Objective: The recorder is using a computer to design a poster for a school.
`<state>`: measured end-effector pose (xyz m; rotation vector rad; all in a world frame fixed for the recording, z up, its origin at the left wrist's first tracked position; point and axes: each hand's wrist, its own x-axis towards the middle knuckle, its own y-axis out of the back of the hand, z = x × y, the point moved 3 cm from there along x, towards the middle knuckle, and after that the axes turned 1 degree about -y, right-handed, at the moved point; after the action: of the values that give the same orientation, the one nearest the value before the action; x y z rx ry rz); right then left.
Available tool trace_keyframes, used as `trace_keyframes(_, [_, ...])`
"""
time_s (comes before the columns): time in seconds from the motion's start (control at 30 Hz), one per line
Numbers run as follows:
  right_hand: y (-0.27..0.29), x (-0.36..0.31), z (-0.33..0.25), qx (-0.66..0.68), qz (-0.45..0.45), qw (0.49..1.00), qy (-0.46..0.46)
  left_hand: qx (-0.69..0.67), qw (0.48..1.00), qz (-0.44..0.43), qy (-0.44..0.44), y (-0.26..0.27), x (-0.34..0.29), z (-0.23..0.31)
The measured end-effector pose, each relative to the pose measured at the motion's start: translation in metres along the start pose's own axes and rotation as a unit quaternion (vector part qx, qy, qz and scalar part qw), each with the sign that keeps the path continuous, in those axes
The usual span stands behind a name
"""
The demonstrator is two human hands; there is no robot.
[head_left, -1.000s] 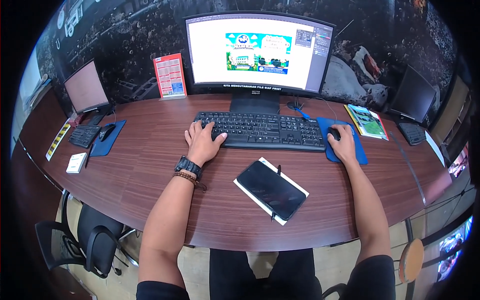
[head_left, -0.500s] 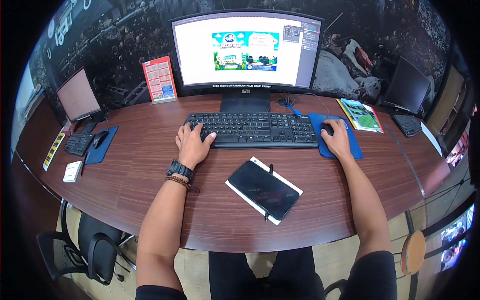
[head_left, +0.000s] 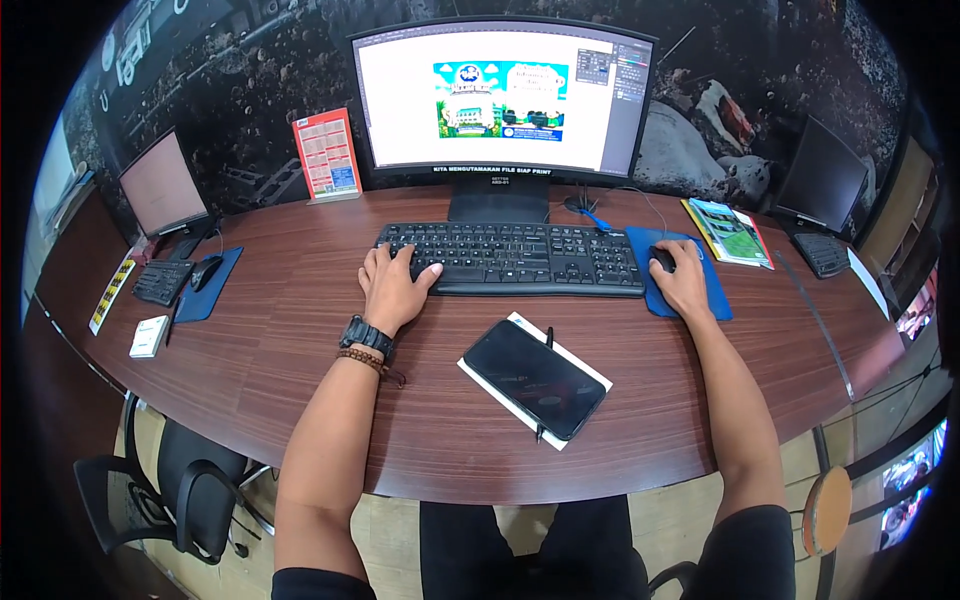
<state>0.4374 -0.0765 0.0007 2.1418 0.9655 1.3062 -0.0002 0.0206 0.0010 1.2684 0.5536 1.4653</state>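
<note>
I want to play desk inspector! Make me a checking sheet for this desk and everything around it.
Surface: brown wooden desk, curved front edge.
Job's things: black keyboard; mouse on blue mouse pad; curved monitor lit.
Clutter: black notebook over white paper, pen beside it; red calendar card; green booklets.
Grippers: left hand on keyboard; right hand on mouse.
Cables: thin cables behind keyboard.
Surroundings: second monitor, keyboard and mouse at left; dark monitor at right; black chair.

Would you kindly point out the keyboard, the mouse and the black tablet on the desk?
keyboard (head_left: 540, 258), head view, on the middle keys.
mouse (head_left: 661, 259), head view, on its bare left side beside the right hand.
black tablet (head_left: 533, 378), head view, on the middle of its dark screen.
</note>
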Motion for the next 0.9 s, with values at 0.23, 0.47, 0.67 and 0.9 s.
trace_keyframes(0.23, [0.0000,0.0010,0.0028,-0.004,-0.003,1.000,0.002,0.001,1.000,-0.004,0.001,0.0011,0.0000,0.0024])
trace_keyframes(0.47, [0.0000,0.0010,0.0022,0.001,-0.001,1.000,0.007,-0.027,0.999,-0.018,-0.001,0.0015,0.0001,0.0016])
trace_keyframes(0.67, [-0.0009,0.0010,0.0047,0.000,-0.003,1.000,0.006,-0.027,0.999,-0.019,-0.001,0.0003,0.0007,0.0020])
trace_keyframes(0.9, [-0.0009,0.0010,0.0038,-0.003,-0.005,1.000,0.006,-0.030,0.999,-0.024,-0.001,0.0003,0.0012,0.0013])
